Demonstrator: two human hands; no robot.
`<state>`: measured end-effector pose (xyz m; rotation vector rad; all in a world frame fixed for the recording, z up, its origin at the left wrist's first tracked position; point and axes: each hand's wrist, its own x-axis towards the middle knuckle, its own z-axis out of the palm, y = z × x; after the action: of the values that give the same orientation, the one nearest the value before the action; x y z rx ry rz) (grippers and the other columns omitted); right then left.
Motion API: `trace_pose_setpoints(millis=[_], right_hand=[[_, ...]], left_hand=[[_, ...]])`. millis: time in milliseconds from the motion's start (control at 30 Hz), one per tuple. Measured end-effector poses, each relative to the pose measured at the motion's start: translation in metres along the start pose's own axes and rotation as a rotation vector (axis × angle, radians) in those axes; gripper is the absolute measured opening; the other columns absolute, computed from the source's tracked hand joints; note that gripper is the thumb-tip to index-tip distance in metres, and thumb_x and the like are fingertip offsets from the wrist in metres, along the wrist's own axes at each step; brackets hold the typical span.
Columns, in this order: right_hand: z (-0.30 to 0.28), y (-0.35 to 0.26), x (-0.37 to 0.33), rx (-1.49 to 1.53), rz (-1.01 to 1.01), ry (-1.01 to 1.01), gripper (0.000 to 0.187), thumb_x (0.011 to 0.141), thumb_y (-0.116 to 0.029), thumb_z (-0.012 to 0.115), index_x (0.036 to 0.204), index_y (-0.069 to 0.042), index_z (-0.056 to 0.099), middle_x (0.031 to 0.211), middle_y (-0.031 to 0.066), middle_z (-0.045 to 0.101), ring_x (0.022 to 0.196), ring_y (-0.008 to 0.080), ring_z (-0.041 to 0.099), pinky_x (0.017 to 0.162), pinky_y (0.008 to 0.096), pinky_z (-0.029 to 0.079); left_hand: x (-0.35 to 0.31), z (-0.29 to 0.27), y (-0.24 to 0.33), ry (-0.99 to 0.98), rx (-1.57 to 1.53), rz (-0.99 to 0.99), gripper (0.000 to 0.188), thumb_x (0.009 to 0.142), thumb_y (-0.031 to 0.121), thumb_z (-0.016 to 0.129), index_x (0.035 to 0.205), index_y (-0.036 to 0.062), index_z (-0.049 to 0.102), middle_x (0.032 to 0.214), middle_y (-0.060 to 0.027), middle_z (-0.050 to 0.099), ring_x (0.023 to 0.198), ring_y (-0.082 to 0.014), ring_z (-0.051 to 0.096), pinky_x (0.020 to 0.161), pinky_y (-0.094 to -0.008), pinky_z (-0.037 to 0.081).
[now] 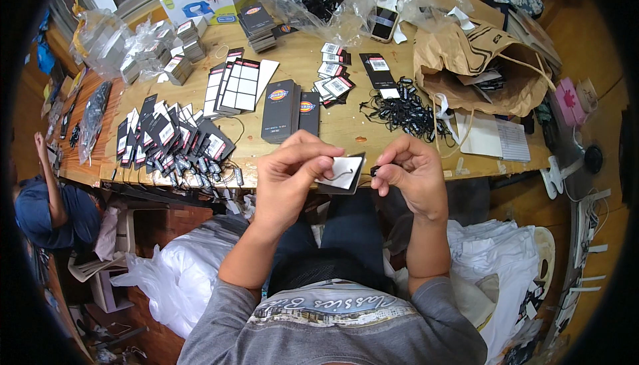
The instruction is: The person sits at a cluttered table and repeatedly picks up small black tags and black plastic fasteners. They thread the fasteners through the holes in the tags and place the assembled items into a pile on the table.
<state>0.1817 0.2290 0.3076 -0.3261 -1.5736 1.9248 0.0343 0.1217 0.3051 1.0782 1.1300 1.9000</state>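
While the left hand (283, 177) grips a flat, stiff black-and-white tag (345, 167) between closed fingers (307, 151) over the wooden desk's (299, 57) near edge, the right hand (421, 182) pinches a small black piece (375, 171) just beside it; beyond, thin black cords (406, 113) lie tangled near a creased brown-paper bag (459, 57).
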Motion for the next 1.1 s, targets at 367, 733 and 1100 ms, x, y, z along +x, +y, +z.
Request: trace_pose_setpoints(millis=[367, 733, 1100], right_hand=[[0.021, -0.009, -0.002, -0.148, -0.122, 0.045, 0.009, 0.080, -0.003, 0.051, 0.087, 0.003, 0.053, 0.071, 0.0047, 0.056, 0.061, 0.0069, 0.053, 0.053, 0.0165, 0.041], [0.018, -0.011, 0.000, -0.197, -0.095, 0.033, 0.009, 0.080, -0.003, 0.051, 0.086, 0.003, 0.053, 0.071, 0.0052, 0.056, 0.059, 0.0067, 0.052, 0.051, 0.0164, 0.040], [0.009, -0.003, 0.006, 0.003, 0.029, -0.013, 0.012, 0.081, -0.007, 0.051, 0.086, 0.003, 0.053, 0.067, 0.0071, 0.056, 0.053, 0.0077, 0.051, 0.047, 0.0174, 0.041]], left_hand=[[-0.004, 0.013, 0.009, -0.020, -0.007, -0.134, 0.030, 0.073, -0.003, 0.058, 0.102, -0.0036, 0.051, 0.073, -0.0039, 0.056, 0.066, -0.0067, 0.053, 0.059, -0.0174, 0.043], [-0.005, 0.018, 0.013, -0.031, 0.247, -0.018, 0.030, 0.072, -0.005, 0.057, 0.101, -0.0030, 0.052, 0.070, -0.0031, 0.055, 0.065, -0.0057, 0.052, 0.059, -0.0180, 0.043], [-0.004, 0.020, 0.015, -0.026, 0.242, -0.094, 0.031, 0.072, -0.005, 0.057, 0.102, -0.0022, 0.051, 0.069, -0.0019, 0.054, 0.063, -0.0045, 0.051, 0.057, -0.0173, 0.042]])
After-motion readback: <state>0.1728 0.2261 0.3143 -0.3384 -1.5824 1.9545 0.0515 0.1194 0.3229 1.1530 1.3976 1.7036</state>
